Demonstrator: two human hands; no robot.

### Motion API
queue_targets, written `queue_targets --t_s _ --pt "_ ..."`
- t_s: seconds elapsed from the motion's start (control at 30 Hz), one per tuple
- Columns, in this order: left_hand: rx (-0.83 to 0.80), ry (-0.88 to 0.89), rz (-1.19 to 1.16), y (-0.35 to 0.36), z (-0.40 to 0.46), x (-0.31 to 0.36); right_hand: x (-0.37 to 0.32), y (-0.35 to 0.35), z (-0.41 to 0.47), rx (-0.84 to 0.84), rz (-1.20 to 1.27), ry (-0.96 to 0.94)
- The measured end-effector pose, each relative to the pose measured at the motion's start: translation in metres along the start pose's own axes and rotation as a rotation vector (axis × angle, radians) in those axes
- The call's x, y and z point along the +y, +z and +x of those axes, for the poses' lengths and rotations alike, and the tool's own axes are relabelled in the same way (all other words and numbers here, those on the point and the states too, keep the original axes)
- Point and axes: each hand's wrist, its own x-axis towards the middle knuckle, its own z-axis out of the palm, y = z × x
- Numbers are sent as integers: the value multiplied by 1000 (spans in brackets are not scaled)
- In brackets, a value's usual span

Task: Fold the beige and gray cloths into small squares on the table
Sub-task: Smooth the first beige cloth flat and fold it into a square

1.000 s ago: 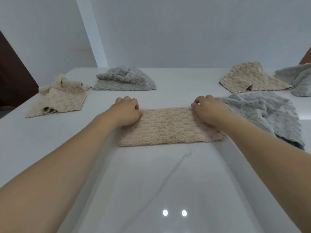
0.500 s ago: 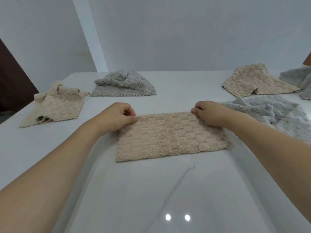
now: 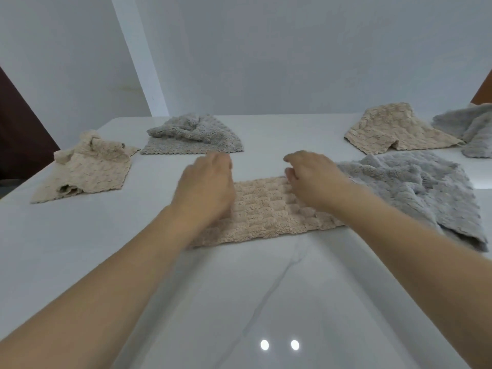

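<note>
The folded beige textured cloth [image 3: 269, 211] on the white marble surface [image 3: 239, 302] is covered by the flat-fingered left hand [image 3: 205, 187] and the loosely curled right hand [image 3: 311, 179].

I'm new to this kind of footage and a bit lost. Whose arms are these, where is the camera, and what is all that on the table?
There is no machine: a person wears a wide-angle camera on the head, looking forward and down at their own arms. The left hand and right hand lie on a beige cloth folded into a long strip on the white table. The picture is blurred there, so whether either hand grips the cloth is unclear. A crumpled gray cloth touches the strip's right end. Farther back lie another beige cloth, a gray cloth, a third beige one and a gray one at the right edge.
</note>
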Motion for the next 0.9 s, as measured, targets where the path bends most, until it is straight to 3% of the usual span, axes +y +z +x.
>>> queue_targets --t_s 0.07,0.13,0.27,0.4,0.47,0.63,0.77,0.8,0.9 --pt "-160 10 -144 17 -20 24 -15 17 -22 -94 96 20" --pt "-332 11 -28 33 -35 31 -17 31 -36 -192 62 43" --pt "-438 -23 47 27 -37 -9 10 29 -36 -245 -16 169" --pt "-522 -51 67 13 -45 -44 10 12 -52 -96 -284 359" --pt "-512 -16 147 8 -50 -43 -12 11 -64 -8 -216 305" --pt "-619 -45 310 -30 -70 -3 -28 22 -56 -143 -75 200" --pt "-712 109 362 -66 -110 37 -3 1 -4 -442 -76 75" --pt "-713 142 352 -70 -113 39 -5 -10 4 -440 -150 83" --pt "-696 117 173 -74 -102 22 -41 -33 -2 -209 -291 73"
